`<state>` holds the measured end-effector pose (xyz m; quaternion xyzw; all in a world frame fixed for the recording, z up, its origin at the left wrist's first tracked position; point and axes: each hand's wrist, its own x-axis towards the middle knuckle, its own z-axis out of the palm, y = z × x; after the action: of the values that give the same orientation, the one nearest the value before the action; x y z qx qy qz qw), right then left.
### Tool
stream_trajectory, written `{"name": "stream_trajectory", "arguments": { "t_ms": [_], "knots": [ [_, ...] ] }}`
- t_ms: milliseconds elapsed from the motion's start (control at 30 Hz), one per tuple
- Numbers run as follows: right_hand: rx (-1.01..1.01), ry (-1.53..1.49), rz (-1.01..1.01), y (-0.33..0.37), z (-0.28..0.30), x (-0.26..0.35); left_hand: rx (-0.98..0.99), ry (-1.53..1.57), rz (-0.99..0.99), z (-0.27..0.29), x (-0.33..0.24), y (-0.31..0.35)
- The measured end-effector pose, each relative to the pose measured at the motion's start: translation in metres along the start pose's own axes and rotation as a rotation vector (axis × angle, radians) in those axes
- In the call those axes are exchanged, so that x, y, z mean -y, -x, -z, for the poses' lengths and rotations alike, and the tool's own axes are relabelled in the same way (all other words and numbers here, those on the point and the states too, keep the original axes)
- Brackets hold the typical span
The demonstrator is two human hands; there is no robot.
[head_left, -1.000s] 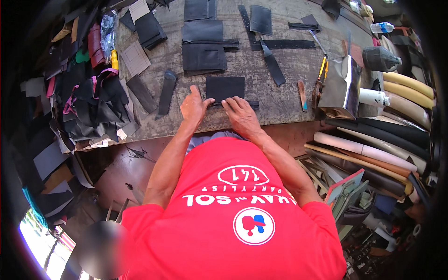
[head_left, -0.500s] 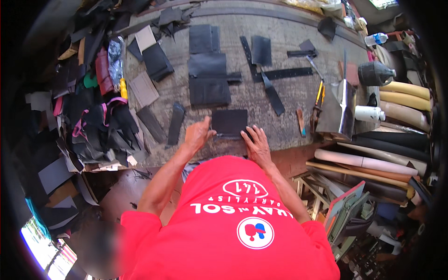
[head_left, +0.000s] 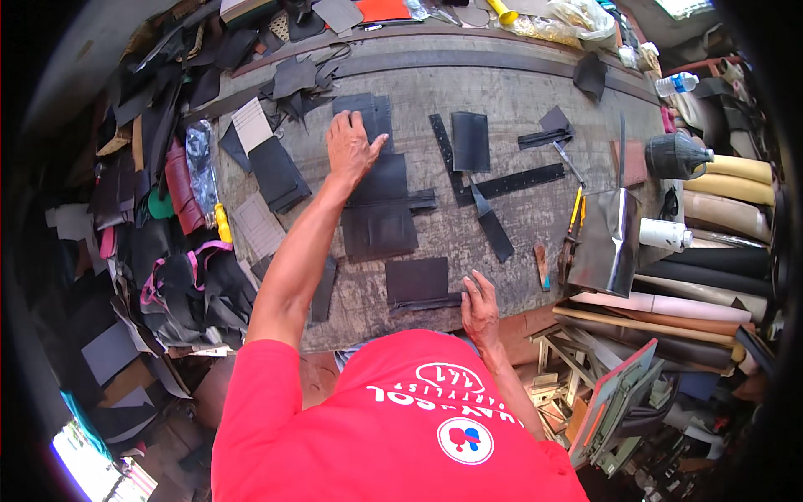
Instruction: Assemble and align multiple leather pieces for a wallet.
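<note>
My left hand reaches far forward over the worktable. Its fingers lie spread on the near part of a stack of black leather pieces, the thumb held apart; no grip on a piece shows. My right hand rests at the table's front edge, fingers apart and holding nothing. Just left of those fingertips lies a black rectangular leather panel, with a narrow black strip along its near side. Between panel and stack are more black leather pieces, partly overlapping.
A perforated black strip, a yellow-handled tool and a small wooden-handled tool lie to the right. Beyond them stand a white bottle and a dark jug. Leather scraps crowd the left edge; rolls fill the right.
My left hand has left the panel's left side and moved forward to the far stack. My right hand stays near the panel's right end. The whole view has tilted farther up the table.
</note>
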<state>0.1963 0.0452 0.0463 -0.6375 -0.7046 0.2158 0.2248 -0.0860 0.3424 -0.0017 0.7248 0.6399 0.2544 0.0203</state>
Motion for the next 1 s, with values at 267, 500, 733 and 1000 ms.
{"name": "stream_trajectory", "arguments": {
  "t_ms": [267,500,733,1000],
  "knots": [
    [-0.049,-0.104,-0.020,-0.034,0.020,0.002,0.176,0.073,0.155,-0.005,0.023,-0.023],
    [-0.113,-0.167,0.232,-0.102,0.045,0.048,0.048,0.196,0.088,0.099,0.005,-0.007],
    [-0.246,-0.016,0.560,-0.134,0.098,0.138,0.349,0.434,-0.191,0.225,-0.090,0.082],
    [0.052,-0.241,0.399,-0.060,0.115,0.123,0.542,0.783,-0.164,0.241,-0.138,0.164]
  ]
}}
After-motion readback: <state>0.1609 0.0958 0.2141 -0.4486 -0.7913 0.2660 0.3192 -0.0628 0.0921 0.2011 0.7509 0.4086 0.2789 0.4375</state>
